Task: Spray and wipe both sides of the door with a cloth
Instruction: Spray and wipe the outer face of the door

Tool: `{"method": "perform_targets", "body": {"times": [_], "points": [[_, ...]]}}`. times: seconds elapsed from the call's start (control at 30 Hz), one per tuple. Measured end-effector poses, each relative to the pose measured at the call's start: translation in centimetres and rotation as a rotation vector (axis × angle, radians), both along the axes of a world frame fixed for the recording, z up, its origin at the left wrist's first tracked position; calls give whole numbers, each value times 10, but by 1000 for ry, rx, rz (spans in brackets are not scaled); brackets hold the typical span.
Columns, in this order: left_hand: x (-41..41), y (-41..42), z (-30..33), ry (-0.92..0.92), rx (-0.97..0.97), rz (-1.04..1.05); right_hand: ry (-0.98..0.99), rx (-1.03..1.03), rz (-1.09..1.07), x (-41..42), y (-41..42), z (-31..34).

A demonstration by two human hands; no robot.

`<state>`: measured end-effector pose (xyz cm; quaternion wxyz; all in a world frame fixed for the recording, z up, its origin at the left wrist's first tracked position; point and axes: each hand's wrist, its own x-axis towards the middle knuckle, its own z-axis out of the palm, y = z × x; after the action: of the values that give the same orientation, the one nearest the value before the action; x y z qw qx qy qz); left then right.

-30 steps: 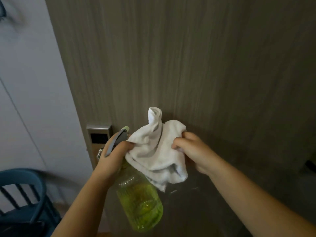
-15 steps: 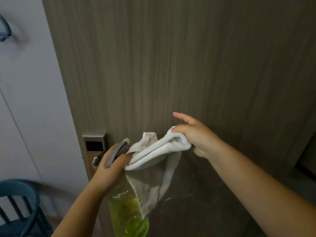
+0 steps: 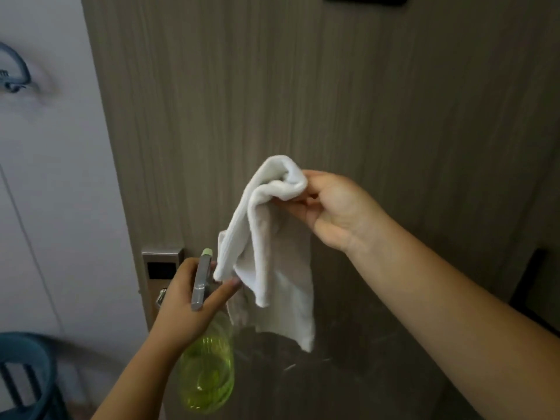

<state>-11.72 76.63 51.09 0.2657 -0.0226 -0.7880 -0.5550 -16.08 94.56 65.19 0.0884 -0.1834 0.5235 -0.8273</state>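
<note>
A grey-brown wood-grain door [image 3: 303, 95] fills the view in front of me. My right hand [image 3: 336, 207] pinches the top of a white cloth [image 3: 272, 256], which hangs down loose just in front of the door. My left hand [image 3: 194, 301] grips the neck of a clear green spray bottle [image 3: 209, 371] with a grey trigger head, held upright below the cloth. One corner of the cloth touches my left fingertips. The door's metal lock plate and handle [image 3: 162, 265] sit just left of my left hand, partly hidden by it.
A white wall [image 3: 51, 177] runs left of the door's edge, with a grey hook [image 3: 13, 74] mounted high on it. A blue chair [image 3: 21, 368] stands at the lower left. A dark opening [image 3: 533, 286] shows at the right edge.
My right hand has lifted the cloth up and away from my left hand, so it now hangs loose. The view has tilted upward; my left hand still holds the bottle.
</note>
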Motion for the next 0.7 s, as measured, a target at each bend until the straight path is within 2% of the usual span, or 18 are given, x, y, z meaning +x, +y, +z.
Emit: {"method": "perform_targets", "body": {"times": [0.1, 0.13, 0.2, 0.23, 0.3, 0.37, 0.5, 0.6, 0.7], "points": [[-3, 5, 7, 93, -2, 22, 113, 221, 35, 9, -14, -6], [-4, 7, 11, 103, -7, 23, 184, 332, -33, 7, -17, -10], [-8, 8, 12, 110, 44, -4, 442, 622, -297, -2, -18, -12], [-9, 11, 14, 118, 100, -32, 564, 705, -422, -6, -18, -10], [-10, 16, 20, 89, 211, -72, 663, 743, -518, -17, -18, -10], [-9, 21, 28, 7, 327, -131, 582, 717, -472, -31, -17, -15], [-15, 20, 41, -157, 490, -215, 292, 654, -367, -51, -8, -45], [-21, 17, 50, -208, 561, -245, -39, 477, -47, -49, 7, -73], [-27, 12, 59, -230, 580, -201, -248, 545, 274, -36, 23, -101]]}}
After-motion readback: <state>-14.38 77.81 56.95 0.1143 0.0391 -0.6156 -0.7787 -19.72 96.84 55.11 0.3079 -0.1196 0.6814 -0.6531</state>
